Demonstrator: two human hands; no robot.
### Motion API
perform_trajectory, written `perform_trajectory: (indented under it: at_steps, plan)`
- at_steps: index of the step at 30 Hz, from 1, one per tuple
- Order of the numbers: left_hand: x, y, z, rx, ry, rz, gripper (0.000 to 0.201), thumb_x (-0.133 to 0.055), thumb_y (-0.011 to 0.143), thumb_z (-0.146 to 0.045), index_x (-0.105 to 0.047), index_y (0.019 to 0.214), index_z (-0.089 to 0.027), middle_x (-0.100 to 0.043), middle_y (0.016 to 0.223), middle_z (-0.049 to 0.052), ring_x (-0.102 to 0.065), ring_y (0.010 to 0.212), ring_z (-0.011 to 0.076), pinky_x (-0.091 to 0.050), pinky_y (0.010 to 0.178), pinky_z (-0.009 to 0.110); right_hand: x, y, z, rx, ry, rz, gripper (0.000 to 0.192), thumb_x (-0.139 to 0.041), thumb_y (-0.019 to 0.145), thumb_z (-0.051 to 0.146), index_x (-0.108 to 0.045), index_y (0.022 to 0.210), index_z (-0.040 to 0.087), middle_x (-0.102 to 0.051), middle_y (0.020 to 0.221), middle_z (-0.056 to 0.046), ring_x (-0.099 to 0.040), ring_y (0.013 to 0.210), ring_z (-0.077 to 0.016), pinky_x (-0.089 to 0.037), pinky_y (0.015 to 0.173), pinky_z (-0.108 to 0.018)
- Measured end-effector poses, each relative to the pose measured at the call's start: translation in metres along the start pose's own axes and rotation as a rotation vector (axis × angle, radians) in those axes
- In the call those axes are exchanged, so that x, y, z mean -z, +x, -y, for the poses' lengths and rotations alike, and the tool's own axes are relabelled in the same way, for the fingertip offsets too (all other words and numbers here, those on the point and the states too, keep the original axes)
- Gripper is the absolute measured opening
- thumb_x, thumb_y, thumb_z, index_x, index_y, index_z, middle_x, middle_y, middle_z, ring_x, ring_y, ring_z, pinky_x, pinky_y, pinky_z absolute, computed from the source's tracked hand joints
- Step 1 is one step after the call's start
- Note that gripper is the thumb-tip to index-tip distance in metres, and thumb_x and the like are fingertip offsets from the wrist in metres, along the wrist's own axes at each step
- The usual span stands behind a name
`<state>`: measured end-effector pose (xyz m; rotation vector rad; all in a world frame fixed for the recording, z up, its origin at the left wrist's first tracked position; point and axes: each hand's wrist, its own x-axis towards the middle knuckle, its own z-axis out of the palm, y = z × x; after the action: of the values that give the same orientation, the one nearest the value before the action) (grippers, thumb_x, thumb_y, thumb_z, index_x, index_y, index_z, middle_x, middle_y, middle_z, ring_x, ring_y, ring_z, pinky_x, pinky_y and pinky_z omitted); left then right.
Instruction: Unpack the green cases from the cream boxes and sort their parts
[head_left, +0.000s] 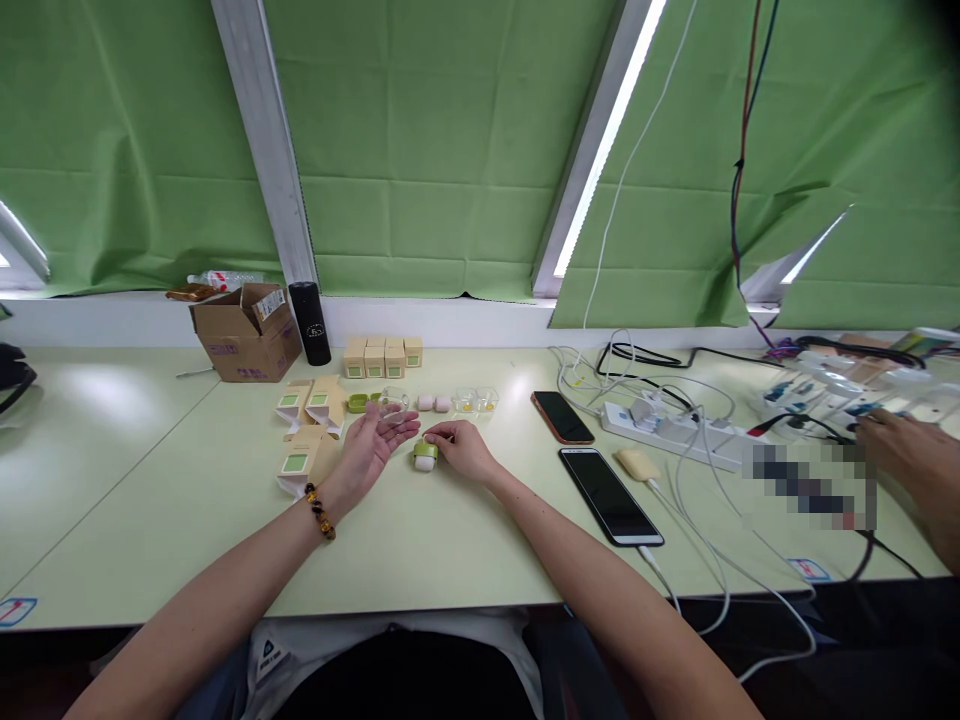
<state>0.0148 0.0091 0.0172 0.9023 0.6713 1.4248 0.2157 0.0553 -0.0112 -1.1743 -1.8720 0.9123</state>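
Observation:
My left hand (373, 440) is palm up with its fingers stretched out, a beaded bracelet (320, 512) on its wrist. Just beyond its fingers is a clear plastic piece (394, 400); I cannot tell whether they touch. My right hand (463, 450) pinches the upper edge of a small green-and-white case-like thing (425, 457) on the table. Behind the hands are a green piece (358, 402), two pale pink-white pieces (433, 403) and clear containers (476, 401) with small yellow bits. Opened kraft boxes with green labels (307, 455) lie left of my left hand.
Closed small boxes (382, 357), a black bottle (309, 322) and a cardboard carton (247, 335) stand at the back. On the right are two phones (611, 497), a power strip (667, 432) and tangled cables. Another person's hand (904, 460) is at the far right.

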Motion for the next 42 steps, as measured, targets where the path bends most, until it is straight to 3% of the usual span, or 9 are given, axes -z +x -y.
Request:
perform_trajectory:
  at_steps: [6, 10, 13, 19, 25, 28, 31, 35, 42]
  plan:
    - [-0.002, -0.002, -0.003, -0.012, 0.019, 0.021, 0.048, -0.064, 0.098, -0.062, -0.067, 0.109, -0.015, -0.079, 0.115, 0.018, -0.078, 0.108, 0.0273, -0.054, 0.114, 0.054, 0.001, -0.001, 0.003, -0.002, -0.009, 0.013, 0.022, -0.063, 0.092, 0.034, -0.082, 0.093, 0.022, -0.083, 0.093, -0.004, -0.068, 0.081, -0.0207, -0.049, 0.076, -0.033]
    - [-0.003, -0.004, -0.002, -0.14, 0.199, -0.007, 0.046, -0.081, 0.088, -0.047, -0.064, 0.117, -0.016, -0.074, 0.125, 0.015, -0.072, 0.118, 0.0268, -0.055, 0.111, 0.051, 0.001, -0.001, 0.002, -0.012, 0.019, 0.019, 0.022, -0.065, 0.09, 0.036, -0.081, 0.097, 0.022, -0.081, 0.093, -0.004, -0.067, 0.082, -0.0202, -0.048, 0.075, -0.032]
    - [-0.001, -0.006, 0.0, -0.287, 0.387, -0.034, 0.053, -0.088, 0.082, -0.037, -0.06, 0.124, -0.02, -0.07, 0.13, 0.014, -0.067, 0.126, 0.0275, -0.056, 0.109, 0.048, 0.003, -0.003, 0.006, 0.026, 0.051, -0.067, 0.027, -0.066, 0.09, 0.037, -0.078, 0.107, 0.02, -0.08, 0.097, -0.006, -0.067, 0.087, -0.0208, -0.048, 0.076, -0.032]
    - [-0.005, -0.016, 0.003, -0.562, 0.64, -0.027, 0.046, -0.081, 0.086, -0.025, -0.062, 0.127, -0.025, -0.066, 0.134, 0.01, -0.064, 0.128, 0.0265, -0.053, 0.113, 0.048, 0.01, -0.022, 0.033, 0.371, 0.074, -0.211, 0.038, -0.064, 0.094, 0.038, -0.067, 0.129, 0.026, -0.076, 0.121, -0.008, -0.065, 0.111, -0.0266, -0.05, 0.093, -0.041]
    - [-0.004, -0.019, 0.005, -0.648, 0.781, 0.029, 0.041, -0.076, 0.088, -0.022, -0.066, 0.127, -0.026, -0.068, 0.13, 0.009, -0.064, 0.125, 0.0272, -0.052, 0.113, 0.049, 0.003, -0.034, 0.043, 0.631, -0.111, -0.249, 0.058, -0.066, 0.088, 0.026, -0.055, 0.145, 0.029, -0.067, 0.142, -0.011, -0.059, 0.13, -0.0339, -0.048, 0.109, -0.055]
    - [-0.001, -0.018, 0.007, -0.634, 0.817, 0.056, 0.04, -0.074, 0.09, -0.022, -0.066, 0.128, -0.027, -0.068, 0.129, 0.009, -0.064, 0.124, 0.0274, -0.052, 0.112, 0.049, -0.001, -0.034, 0.042, 0.68, -0.206, -0.239, 0.046, -0.064, 0.091, 0.024, -0.061, 0.136, 0.029, -0.069, 0.139, -0.012, -0.061, 0.13, -0.0347, -0.046, 0.11, -0.058]
    - [0.0, -0.018, 0.006, -0.637, 0.839, 0.085, 0.046, -0.075, 0.089, -0.023, -0.062, 0.134, -0.027, -0.067, 0.134, 0.009, -0.062, 0.129, 0.0281, -0.05, 0.115, 0.05, 0.005, -0.031, 0.042, 0.701, -0.282, -0.251, 0.019, -0.062, 0.095, 0.024, -0.07, 0.112, 0.029, -0.07, 0.136, -0.009, -0.061, 0.125, -0.0319, -0.049, 0.106, -0.054]
    - [0.0, -0.018, 0.004, -0.608, 0.956, 0.049, 0.055, -0.072, 0.09, -0.021, -0.056, 0.142, -0.028, -0.062, 0.143, 0.01, -0.056, 0.137, 0.029, -0.045, 0.118, 0.052, 0.03, -0.021, 0.044, 0.61, -0.504, -0.281, 0.015, -0.058, 0.098, 0.019, -0.072, 0.096, 0.025, -0.07, 0.137, -0.009, -0.06, 0.116, -0.0308, -0.049, 0.099, -0.049]
    - [0.006, -0.016, 0.01, -0.445, 1.141, 0.035, 0.045, -0.063, 0.094, -0.022, -0.057, 0.139, -0.026, -0.06, 0.139, 0.011, -0.049, 0.14, 0.0308, -0.042, 0.119, 0.054, 0.091, -0.003, 0.023, 0.088, -0.812, -0.264, 0.021, -0.059, 0.092, 0.007, -0.076, 0.09, 0.02, -0.072, 0.127, -0.012, -0.069, 0.098, -0.0252, -0.048, 0.085, -0.036]
